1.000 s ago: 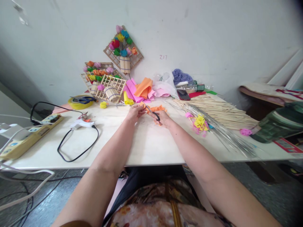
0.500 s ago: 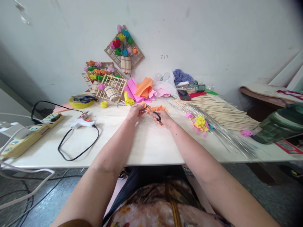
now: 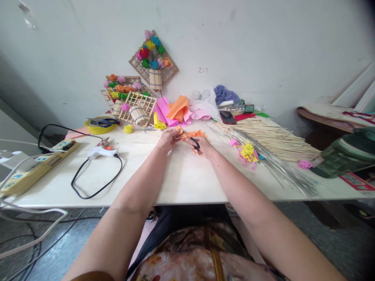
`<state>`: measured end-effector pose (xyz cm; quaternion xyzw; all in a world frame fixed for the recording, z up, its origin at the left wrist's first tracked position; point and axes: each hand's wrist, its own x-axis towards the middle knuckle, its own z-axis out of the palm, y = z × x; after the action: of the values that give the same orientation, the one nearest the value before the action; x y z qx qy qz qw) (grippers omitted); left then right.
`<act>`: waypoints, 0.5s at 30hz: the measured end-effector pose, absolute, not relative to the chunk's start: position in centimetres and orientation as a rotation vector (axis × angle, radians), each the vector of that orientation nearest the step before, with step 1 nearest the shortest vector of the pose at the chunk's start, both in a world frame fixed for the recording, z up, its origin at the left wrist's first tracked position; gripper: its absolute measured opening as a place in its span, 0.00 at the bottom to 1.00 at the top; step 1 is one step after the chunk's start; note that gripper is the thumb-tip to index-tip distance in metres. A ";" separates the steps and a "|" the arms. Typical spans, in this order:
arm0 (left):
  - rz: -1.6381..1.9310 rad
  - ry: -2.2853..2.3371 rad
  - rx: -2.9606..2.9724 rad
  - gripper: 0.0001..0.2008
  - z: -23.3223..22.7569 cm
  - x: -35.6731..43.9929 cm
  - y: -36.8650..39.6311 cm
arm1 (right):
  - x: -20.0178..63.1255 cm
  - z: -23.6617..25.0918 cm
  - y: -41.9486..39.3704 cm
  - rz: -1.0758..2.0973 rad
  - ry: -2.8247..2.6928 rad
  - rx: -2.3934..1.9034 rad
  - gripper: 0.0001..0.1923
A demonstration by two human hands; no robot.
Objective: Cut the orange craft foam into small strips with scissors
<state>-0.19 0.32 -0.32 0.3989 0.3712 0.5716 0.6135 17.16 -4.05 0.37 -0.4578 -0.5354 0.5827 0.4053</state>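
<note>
Left: glue gun [image 3: 101, 152] on table [image 3: 175, 183]
Far: paper sheets [image 3: 175, 111] against wall
Right: stick pile [image 3: 269, 136], near paper flowers [image 3: 247, 153]

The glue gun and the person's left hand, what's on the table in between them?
In the head view, the stretch of table between glue gun and left hand is bare tabletop; the gun's black cord loops nearer.

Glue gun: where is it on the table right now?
In the head view the white glue gun lies on the table's left part, between the yellow power strip and the left hand, its black cord looping toward the near edge.
</note>
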 end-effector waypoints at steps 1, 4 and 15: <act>1.318 0.856 0.920 0.09 -0.3 -0.2 0.3 | 17.2 0.3 -4.0 1.469 -1.350 -1.158 0.10; 1.321 0.857 0.914 0.08 -0.4 -0.1 0.4 | 17.2 0.2 -3.9 1.475 -1.352 -1.142 0.11; 1.305 0.856 0.919 0.08 -0.4 -0.2 0.5 | 17.2 0.2 -4.0 1.473 -1.368 -1.127 0.11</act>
<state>-0.25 0.54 -0.37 0.3993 0.3717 0.5669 0.6174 17.21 -3.95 0.21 -0.4468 -0.5423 0.5840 0.4065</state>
